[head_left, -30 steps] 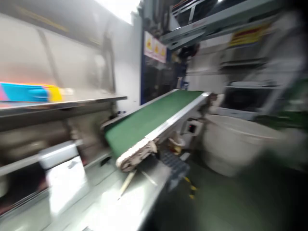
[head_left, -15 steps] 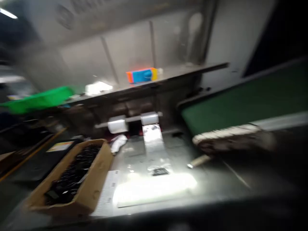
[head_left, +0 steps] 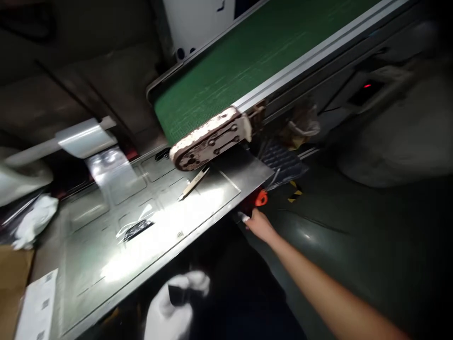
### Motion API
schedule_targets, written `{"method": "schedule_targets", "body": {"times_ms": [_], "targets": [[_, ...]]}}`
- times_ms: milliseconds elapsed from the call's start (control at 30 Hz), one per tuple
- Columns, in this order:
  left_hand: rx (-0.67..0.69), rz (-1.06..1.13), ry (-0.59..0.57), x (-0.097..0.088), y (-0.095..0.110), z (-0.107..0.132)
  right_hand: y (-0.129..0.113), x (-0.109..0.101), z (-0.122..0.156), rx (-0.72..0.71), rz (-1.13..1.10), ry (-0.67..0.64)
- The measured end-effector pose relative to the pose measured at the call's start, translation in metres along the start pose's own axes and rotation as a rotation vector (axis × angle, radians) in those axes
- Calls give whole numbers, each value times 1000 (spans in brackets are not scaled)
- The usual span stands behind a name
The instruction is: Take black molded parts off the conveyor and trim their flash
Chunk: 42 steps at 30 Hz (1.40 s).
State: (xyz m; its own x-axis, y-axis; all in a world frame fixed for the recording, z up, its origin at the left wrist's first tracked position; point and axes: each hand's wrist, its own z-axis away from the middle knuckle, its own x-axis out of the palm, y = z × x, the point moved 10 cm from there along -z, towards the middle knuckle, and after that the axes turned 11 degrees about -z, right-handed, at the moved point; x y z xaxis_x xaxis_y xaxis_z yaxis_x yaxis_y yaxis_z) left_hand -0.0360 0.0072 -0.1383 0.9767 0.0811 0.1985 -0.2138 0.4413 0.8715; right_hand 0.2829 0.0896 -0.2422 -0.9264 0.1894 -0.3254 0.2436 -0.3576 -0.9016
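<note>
My right hand (head_left: pixel 260 225), bare to the forearm, reaches in at the metal table's near corner. It appears to grip a small orange-red handled tool (head_left: pixel 257 199), whose exact kind I cannot tell. Low in the view, my left hand (head_left: pixel 170 304) wears a white glove and pinches a small black piece (head_left: pixel 180 293). On the steel table (head_left: pixel 198 208) lie a cream-handled knife (head_left: pixel 193 183) and a black item in clear plastic (head_left: pixel 137 230). Neither hand touches these.
A green conveyor belt (head_left: pixel 244 61) runs diagonally above the table, ending in a perforated metal end plate (head_left: pixel 210 139). A clear film strip (head_left: pixel 111 172) hangs from a roller. White cloth (head_left: pixel 35 222), cardboard (head_left: pixel 12 288), papers (head_left: pixel 37 307) and a pale tub (head_left: pixel 396 137) stand around.
The view has swung down and around to the table's near edge. Both hands now show, and the cardboard box of black parts has mostly left the view.
</note>
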Motion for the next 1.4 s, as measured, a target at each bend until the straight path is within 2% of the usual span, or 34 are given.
{"method": "schedule_targets", "body": {"times_ms": [67,133,167,233,267,333,400,500,600,700,767,867,967,1067,1133,1200,1233,1300,1367,1400], "targets": [[81,122,48,-8,20,-5,-30,48,35,-9,-48,-267],[198,188,66,-18,38,-10,-88,84,74,-131,-124,-472],[241,198,73,-24,46,-12,-125,97,91,-242,-170,-542],[281,174,88,-36,55,-13,-205,113,124,-613,-228,-613],[289,144,93,-41,58,-14,-235,121,137,-770,-226,-640],[305,81,110,-52,63,-13,-268,141,151,-955,-160,-692],[309,65,147,-63,65,-12,-276,162,151,-996,-94,-739],[222,73,182,-73,57,-15,-268,187,146,-951,-55,-831],[166,39,204,-79,57,-18,-264,201,141,-883,-10,-925],[196,47,200,-84,72,-22,-282,208,120,-858,86,-922],[249,50,221,-91,87,-23,-300,214,92,-893,290,-830],[316,-10,358,-114,104,-22,-315,235,46,-940,802,-719],[338,-68,477,-136,109,-19,-310,259,14,-889,1126,-764],[291,-130,504,-145,106,-17,-304,276,3,-857,1181,-834],[238,-232,517,-148,106,-17,-300,276,3,-845,1136,-870],[277,-469,486,-143,121,-24,-299,258,5,-831,1019,-861],[370,-628,444,-134,134,-30,-298,242,7,-823,946,-827],[627,-980,286,-100,158,-46,-292,196,12,-822,817,-725],[828,-1304,82,-62,163,-64,-280,144,20,-850,750,-591],[879,-1440,-2,-48,161,-73,-273,121,23,-876,742,-522]]}}
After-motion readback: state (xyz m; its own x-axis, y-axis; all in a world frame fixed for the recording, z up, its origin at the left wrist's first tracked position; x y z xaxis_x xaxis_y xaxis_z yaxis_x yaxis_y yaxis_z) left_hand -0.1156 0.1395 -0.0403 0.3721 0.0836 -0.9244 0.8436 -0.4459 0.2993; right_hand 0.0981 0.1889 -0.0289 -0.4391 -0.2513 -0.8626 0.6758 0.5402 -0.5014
